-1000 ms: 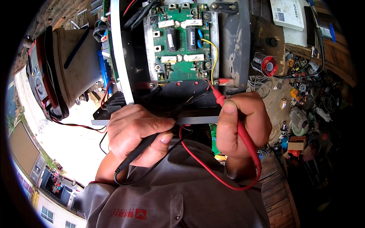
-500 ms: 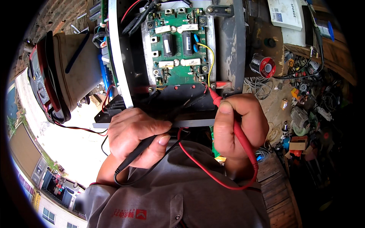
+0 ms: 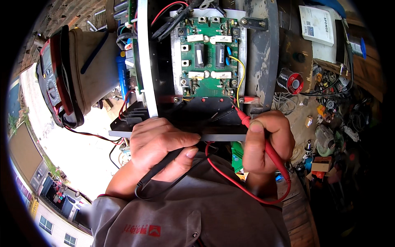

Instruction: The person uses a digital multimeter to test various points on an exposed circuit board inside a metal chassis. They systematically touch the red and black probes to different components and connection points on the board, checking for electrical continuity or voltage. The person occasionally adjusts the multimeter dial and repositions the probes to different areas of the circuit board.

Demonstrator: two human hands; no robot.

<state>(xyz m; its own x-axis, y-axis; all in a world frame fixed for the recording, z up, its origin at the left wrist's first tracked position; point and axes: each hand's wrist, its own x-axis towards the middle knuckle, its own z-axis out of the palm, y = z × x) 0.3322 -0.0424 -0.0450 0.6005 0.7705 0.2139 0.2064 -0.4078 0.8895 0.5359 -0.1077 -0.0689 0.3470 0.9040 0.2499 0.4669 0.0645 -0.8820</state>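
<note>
My left hand (image 3: 162, 148) is closed around a black test probe (image 3: 158, 166), its forward end dark against the chassis interior. In my right hand (image 3: 267, 142) a red test probe (image 3: 275, 155) is pinched; its tip points up and left, near the lower right corner of a green circuit board (image 3: 210, 84). Whether that tip touches anything I cannot make out. The board lies inside an open metal chassis (image 3: 259, 53) and carries black cylinders, white blocks and blue discs. A yellow wire (image 3: 243, 72) runs down its right side. The red probe's lead (image 3: 230, 179) loops below my hands.
A red and black multimeter (image 3: 53, 82) stands at the left against a pale, worn support (image 3: 92, 70). Right of the chassis are a solder spool (image 3: 291, 81) and a white box (image 3: 317, 25). Coiled cables, a fan (image 3: 325, 136) and clutter cover the ground at right.
The view has shifted, so the chassis and my hands appear farther right and slightly lower. Both hands keep their hold on the probes.
</note>
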